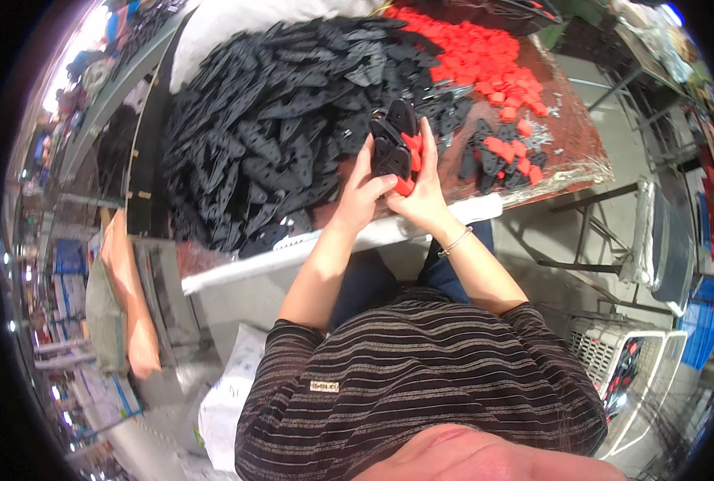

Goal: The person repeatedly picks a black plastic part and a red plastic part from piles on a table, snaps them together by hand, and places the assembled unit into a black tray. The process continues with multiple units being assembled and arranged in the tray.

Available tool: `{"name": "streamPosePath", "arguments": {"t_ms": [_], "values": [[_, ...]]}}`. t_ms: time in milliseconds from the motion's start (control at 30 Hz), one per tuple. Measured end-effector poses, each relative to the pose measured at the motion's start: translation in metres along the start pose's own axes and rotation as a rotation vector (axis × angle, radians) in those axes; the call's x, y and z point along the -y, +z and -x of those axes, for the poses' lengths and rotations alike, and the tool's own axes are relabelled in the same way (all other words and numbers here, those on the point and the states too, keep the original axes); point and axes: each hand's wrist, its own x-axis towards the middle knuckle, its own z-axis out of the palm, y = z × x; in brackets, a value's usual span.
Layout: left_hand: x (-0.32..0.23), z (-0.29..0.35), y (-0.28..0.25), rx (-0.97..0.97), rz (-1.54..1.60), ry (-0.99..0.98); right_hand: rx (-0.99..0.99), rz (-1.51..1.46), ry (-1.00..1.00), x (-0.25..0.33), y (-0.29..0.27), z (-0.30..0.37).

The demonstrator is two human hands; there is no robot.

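Over the front of the table, both hands hold a black plastic part [390, 156] with red plastic pieces [414, 148] along its right side. It looks like more than one black part held together; I cannot tell how they join. My left hand [358, 196] grips its left and lower side, the thumb near the bottom red piece. My right hand [426, 192] wraps its right side, fingers reaching up along the red pieces. A large heap of similar black parts [269, 120] spreads to the left and behind. Loose red pieces [477, 56] are piled at the back right.
Black parts with red pieces [503, 152] lie right of my hands, beside scattered small metal pieces [543, 132]. A white padded strip [236, 271] edges the table [577, 144]. White basket [601, 345] stands lower right, white sack [232, 393] lower left; another person's bare limb [128, 297] shows left.
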Motion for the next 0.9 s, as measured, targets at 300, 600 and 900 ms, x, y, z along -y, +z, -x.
{"name": "streamPosePath", "arguments": {"t_ms": [300,600,900], "values": [[0.0,0.055,-0.047,-0.138,-0.115,0.064,0.276,0.135,-0.172,-0.019,0.044,0.014],[-0.001,0.054,-0.047,-0.033,-0.108,0.122,0.254,0.142,-0.121,-0.017,0.049,0.011],[0.004,0.038,-0.038,-0.189,-0.248,0.23,0.309,0.298,-0.177,-0.003,0.049,0.009]]}}
